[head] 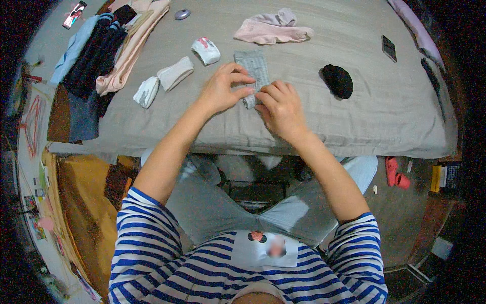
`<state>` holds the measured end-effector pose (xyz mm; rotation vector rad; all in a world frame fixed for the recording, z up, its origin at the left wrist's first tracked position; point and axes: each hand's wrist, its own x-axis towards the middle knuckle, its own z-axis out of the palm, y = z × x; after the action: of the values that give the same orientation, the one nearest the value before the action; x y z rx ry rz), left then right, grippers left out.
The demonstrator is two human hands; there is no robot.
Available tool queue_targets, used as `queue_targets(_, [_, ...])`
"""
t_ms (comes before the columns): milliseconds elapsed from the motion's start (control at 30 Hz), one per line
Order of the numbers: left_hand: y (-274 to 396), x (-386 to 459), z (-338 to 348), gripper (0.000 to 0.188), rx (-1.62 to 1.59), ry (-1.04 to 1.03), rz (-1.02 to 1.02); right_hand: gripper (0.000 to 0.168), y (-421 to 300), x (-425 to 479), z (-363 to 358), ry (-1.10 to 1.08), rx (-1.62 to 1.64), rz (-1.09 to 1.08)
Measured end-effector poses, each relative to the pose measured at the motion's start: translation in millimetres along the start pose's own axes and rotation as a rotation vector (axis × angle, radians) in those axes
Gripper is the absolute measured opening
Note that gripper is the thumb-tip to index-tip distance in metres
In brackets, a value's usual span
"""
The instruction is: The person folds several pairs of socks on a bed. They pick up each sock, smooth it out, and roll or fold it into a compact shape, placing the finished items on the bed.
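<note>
A light grey ribbed sock (253,64) lies on the grey bed sheet in front of me, its near end rolled or folded over. My left hand (228,88) holds the sock's left side, thumb and fingertips on the fabric. From the right, my right hand (283,106) pinches the rolled near end, and its fingers hide part of it. Left of my hands lie a folded white sock with red print (206,50), a plain white folded sock (175,73) and a white-and-grey folded sock (146,92). Beyond them rests a loose pale pink and lilac sock pair (271,30).
A black bundled fabric item (337,81) and a dark phone (388,48) lie at right on the sheet (364,121). Folded clothes (95,53) are stacked at left, near a small lilac round object (182,14) and a lit phone (74,15). Red slippers (396,174) are on the floor.
</note>
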<state>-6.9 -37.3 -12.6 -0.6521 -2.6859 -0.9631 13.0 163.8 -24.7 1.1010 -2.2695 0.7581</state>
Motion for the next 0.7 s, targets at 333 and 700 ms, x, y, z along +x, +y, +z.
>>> queue_targets(333, [-14.9,4.0,0.3,0.032,-0.123,-0.1,-0.011,0.02,4.2,12.4,-8.3,-0.142,0.078,0.039])
queue_targets(700, [-4.1,-4.6,8.7,0.039,-0.034,-0.004,-0.001,0.022,1.8,-6.5,-19.6,-0.1,0.192,0.087])
